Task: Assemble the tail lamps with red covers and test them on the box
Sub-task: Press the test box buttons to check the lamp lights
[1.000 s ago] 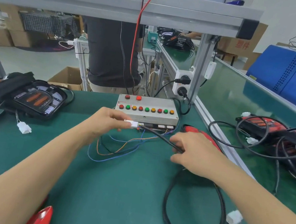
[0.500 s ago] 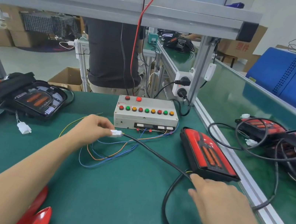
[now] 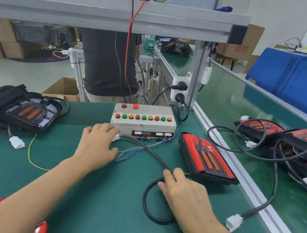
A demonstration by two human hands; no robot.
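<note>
Keep L hand (image 3: 97, 143) pinching plug (image 3: 115, 137) at box (image 3: 143, 122) near worktop's far edge, R hand (image 3: 186, 194) flat, holding nothing, on cable (image 3: 148, 194); press buttons, watch lamp (image 3: 205, 158) beside box.

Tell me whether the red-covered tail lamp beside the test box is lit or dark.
Dark, it seems: the tail lamp beside the test box shows no glow; its orange strips look dull.

Bright even light, soft shadows, wide-angle edge bending, slight blur

Glossy red plastic tail lamp (image 3: 205, 157) on matt green table mat (image 3: 95, 197); brushed aluminium frame (image 3: 104, 13).
</note>
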